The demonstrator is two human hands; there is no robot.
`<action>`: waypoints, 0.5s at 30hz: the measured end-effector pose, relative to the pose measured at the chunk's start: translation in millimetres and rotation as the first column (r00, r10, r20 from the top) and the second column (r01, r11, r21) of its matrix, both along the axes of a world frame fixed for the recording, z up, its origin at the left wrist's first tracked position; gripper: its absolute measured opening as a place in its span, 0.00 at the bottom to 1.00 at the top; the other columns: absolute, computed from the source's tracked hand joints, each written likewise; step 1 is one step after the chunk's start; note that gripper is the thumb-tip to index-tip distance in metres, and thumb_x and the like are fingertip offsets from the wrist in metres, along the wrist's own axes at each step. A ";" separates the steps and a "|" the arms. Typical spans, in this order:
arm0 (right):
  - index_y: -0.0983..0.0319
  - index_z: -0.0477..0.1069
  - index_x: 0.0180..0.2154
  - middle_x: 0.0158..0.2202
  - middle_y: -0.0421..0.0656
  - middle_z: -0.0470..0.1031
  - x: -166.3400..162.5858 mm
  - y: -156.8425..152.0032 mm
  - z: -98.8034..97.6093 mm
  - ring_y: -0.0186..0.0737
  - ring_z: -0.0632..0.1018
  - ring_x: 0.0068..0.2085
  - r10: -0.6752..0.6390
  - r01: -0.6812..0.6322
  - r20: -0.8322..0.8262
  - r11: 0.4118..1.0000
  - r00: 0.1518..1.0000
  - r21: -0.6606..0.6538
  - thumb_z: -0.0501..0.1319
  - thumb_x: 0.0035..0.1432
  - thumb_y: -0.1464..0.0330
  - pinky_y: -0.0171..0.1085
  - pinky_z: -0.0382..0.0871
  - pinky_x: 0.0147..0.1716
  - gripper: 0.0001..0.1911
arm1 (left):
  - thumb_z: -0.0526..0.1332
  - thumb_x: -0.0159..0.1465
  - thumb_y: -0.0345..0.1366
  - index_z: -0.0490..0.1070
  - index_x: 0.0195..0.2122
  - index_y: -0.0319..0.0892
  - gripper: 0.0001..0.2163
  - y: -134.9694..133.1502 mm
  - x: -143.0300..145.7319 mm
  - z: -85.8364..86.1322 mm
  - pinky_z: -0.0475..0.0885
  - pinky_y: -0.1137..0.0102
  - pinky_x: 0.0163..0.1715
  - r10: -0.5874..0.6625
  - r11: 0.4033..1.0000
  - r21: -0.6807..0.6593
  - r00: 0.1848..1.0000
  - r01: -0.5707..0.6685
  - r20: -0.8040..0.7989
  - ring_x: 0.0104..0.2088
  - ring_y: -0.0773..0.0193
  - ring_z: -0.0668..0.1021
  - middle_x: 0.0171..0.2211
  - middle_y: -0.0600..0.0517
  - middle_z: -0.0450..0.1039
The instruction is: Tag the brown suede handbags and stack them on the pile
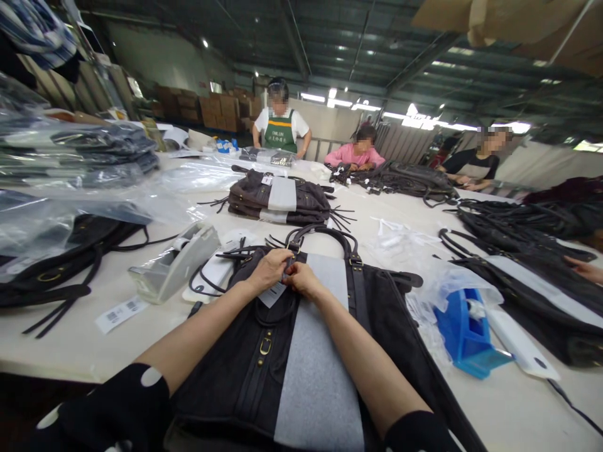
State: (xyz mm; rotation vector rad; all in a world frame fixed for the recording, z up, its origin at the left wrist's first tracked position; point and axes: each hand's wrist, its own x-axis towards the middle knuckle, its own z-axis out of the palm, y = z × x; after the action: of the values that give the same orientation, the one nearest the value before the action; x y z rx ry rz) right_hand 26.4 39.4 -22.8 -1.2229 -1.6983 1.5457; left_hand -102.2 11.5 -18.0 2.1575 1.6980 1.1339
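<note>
A black handbag (386, 326) lies flat before me, its handles toward the far side and a grey protective strip (320, 370) down its middle. My left hand (272, 269) and my right hand (301, 279) meet near the base of one handle, fingers pinched close together. Between and just below them hangs a white hang tag (272, 294). Both hands are closed at the tag's upper end; the exact thing in the right fingertips is too small to make out. A brass buckle (266, 346) sits on the bag's front strap.
Left of the bag stand a grey tape dispenser (174, 263) and a barcode label (121, 312). A blue tape dispenser (466, 333) is at right. Stacked bags (277, 198) lie ahead, plastic-wrapped ones (75, 150) at far left. Several co-workers, including a person in a green apron (281, 129), surround the table.
</note>
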 end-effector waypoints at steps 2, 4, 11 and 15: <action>0.61 0.64 0.21 0.12 0.28 0.63 0.3 -1.3 0.6 0.26 0.62 0.11 0.019 -0.019 -0.006 0.999 1.000 0.040 0.62 0.35 0.80 0.26 0.53 0.10 0.10 | 0.51 0.54 0.23 0.69 0.42 0.38 0.16 -0.2 2.1 -9.7 0.64 0.59 0.52 -0.102 0.994 0.032 0.987 0.107 -0.126 0.50 0.60 0.69 0.46 0.44 0.70; 0.61 0.65 0.21 0.11 0.29 0.63 2.3 -2.9 2.5 0.27 0.63 0.11 0.049 -0.050 0.004 0.997 0.999 0.054 0.61 0.38 0.78 0.26 0.54 0.10 0.08 | 0.49 0.57 0.24 0.68 0.45 0.37 0.16 -1.8 2.7 -18.6 0.63 0.58 0.54 -0.133 0.989 0.039 0.970 0.144 -0.203 0.53 0.59 0.67 0.49 0.42 0.68; 0.61 0.67 0.20 0.11 0.32 0.64 41.8 -5.4 25.8 0.29 0.66 0.14 0.014 -0.018 0.023 0.985 1.000 0.172 0.62 0.40 0.77 0.29 0.58 0.15 0.07 | 0.47 0.62 0.29 0.64 0.51 0.39 0.17 -9.4 2.5 -33.0 0.61 0.57 0.56 -0.118 0.981 0.117 0.954 0.155 -0.274 0.57 0.57 0.63 0.53 0.43 0.64; 0.59 0.71 0.22 0.21 0.35 0.71 104.8 -0.2 57.0 0.33 0.71 0.24 -0.181 0.117 0.083 0.862 0.980 0.492 0.66 0.39 0.74 0.32 0.64 0.27 0.06 | 0.50 0.61 0.30 0.53 0.58 0.56 0.24 -4.6 -0.3 -37.6 0.60 0.56 0.57 -0.147 0.968 0.159 0.953 0.194 -0.267 0.57 0.58 0.63 0.58 0.56 0.58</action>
State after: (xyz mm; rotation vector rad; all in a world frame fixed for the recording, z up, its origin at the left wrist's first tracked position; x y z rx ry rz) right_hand 131.2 39.1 34.2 -1.1631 -1.8717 0.8816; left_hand -102.5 6.8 -55.6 2.6056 1.5091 1.0423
